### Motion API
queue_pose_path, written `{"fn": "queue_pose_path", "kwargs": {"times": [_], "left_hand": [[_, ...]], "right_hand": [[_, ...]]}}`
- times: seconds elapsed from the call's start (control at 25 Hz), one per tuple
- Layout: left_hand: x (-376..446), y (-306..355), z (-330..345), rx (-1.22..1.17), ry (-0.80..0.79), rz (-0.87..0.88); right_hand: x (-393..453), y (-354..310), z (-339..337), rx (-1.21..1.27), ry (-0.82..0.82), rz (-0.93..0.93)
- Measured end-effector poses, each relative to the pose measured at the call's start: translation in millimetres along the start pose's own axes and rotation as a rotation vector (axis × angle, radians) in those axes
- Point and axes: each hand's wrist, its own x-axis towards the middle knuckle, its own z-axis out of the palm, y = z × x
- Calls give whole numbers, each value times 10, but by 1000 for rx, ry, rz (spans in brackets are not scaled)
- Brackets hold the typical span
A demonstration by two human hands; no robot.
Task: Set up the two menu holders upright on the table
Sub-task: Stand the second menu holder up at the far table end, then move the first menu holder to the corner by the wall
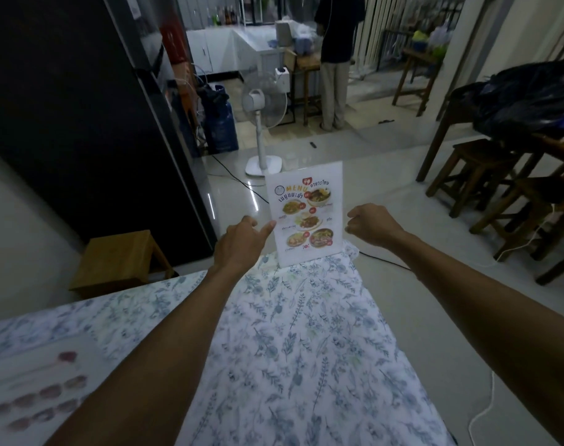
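Dim table (306, 349): upright menu holder (307, 214), second holder (32, 391) blurred flat.

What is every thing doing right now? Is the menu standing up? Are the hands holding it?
Menu holder: standing upright at the far corner of the table.
Second menu holder: lying flat at the near left, blurry.
Left hand: thumb touching the upright holder's left edge, not gripping.
Right hand: loosely curled, just off the holder's right edge.
Tablecloth: spread over the table.
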Motion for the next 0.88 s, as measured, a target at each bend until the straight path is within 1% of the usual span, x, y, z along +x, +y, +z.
{"fn": "queue_pose_path", "kwargs": {"times": [0.08,0.16,0.24,0.32,0.48,0.6,0.68,0.8,0.88], "left_hand": [[-368,-124,-244,-1,-15,27],[-786,-295,-508,6,-27,54],[-1232,-536,-825,33,-5,95],[-1613,-807,-1198,78,34,122],[-2118,-1383,-1934,37,103,66],[-2462,-1840,-2467,-34,197,32],[-2663,-2126,-2741,-63,309,54],[-2804,-2482,-2942,-59,488,123],[-2811,-2679,-2948,-15,563,107]], "right_hand": [[-400,-277,0,-2,0,-21],[-851,-626,69,-33,-39,-62],[-1331,-1084,214,-55,-90,-120],[-1757,-1636,378,-40,-100,-189],[-2431,-2741,668,177,-91,-366],[-2839,-3412,899,362,-12,-501],[-3028,-3703,1041,417,65,-535],[-3188,-3867,1184,505,98,-543],[-3227,-3904,1239,558,85,-596]]}}
